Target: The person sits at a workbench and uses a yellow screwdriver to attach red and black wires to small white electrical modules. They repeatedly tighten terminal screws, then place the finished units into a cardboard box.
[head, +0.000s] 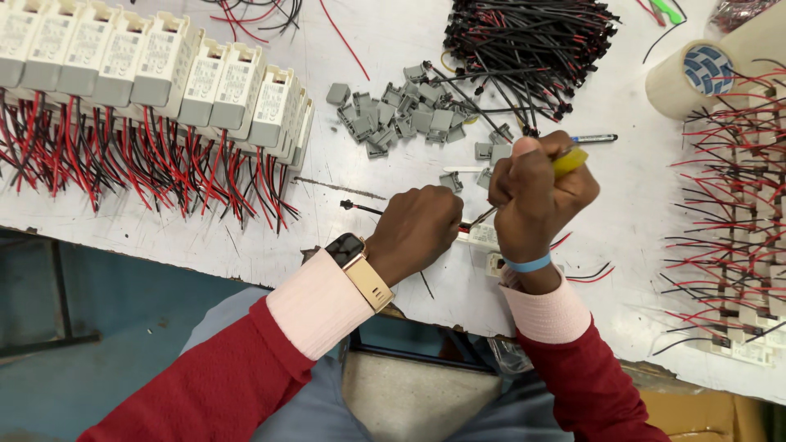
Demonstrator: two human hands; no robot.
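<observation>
Right hand (536, 200) fists a yellow-handled screwdriver (568, 160); left hand (417, 231) pinches a black-red wire (360, 208) at a white plastic module (485, 237) on scuffed tabletop (393, 176).

The left hand (422, 225) is closed in a fist on the white bench (630, 196), its grip pinning a black-and-red wire (360, 208) that trails out to the left. The right hand (536, 192) is wrapped around a yellow-handled screwdriver (565, 161), whose thin shaft slants down toward a small white module (485, 236) lying between the two hands. Just beyond the hands lies a heap of grey plastic caps (401, 115), with a bundle of black wires (528, 45) behind it. A row of white boxes (155, 69) with red and black leads lines the left side, and a tape roll (696, 78) stands far right.
</observation>
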